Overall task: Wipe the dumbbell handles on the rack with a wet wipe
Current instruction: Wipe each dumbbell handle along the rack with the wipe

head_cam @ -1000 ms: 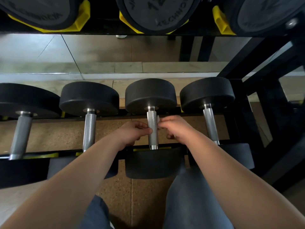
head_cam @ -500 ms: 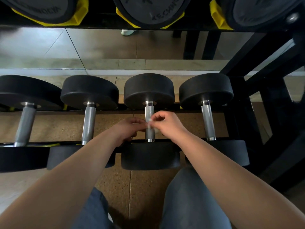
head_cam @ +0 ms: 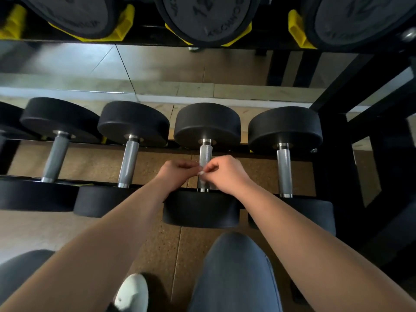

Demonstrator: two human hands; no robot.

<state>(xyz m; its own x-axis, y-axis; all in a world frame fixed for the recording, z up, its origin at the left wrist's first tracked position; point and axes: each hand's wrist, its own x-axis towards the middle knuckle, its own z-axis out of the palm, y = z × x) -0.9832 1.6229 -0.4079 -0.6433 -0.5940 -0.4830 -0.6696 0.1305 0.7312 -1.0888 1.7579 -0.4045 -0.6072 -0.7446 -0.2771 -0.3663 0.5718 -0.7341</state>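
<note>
Several black dumbbells lie on the lower tier of the rack (head_cam: 333, 154), their steel handles pointing toward me. My left hand (head_cam: 174, 174) and my right hand (head_cam: 225, 174) meet over the handle (head_cam: 206, 155) of the third dumbbell from the left. Both hands pinch a small pale wet wipe (head_cam: 201, 172) between their fingertips, just in front of that handle. Most of the wipe is hidden by my fingers. Whether it touches the handle I cannot tell. The handles to the left (head_cam: 128, 163) and right (head_cam: 284, 172) are bare.
An upper tier carries large black dumbbell heads (head_cam: 202, 16) in yellow cradles (head_cam: 297, 30) overhead. Black rack posts stand at the right. A mirror runs behind the rack. My knees (head_cam: 234, 271) and a white shoe (head_cam: 132, 293) are on the cork-coloured floor below.
My hands have drawn closer together and slid toward the near end of the handle, still holding the wipe. My head has dropped back, bringing my knees and a shoe into view.
</note>
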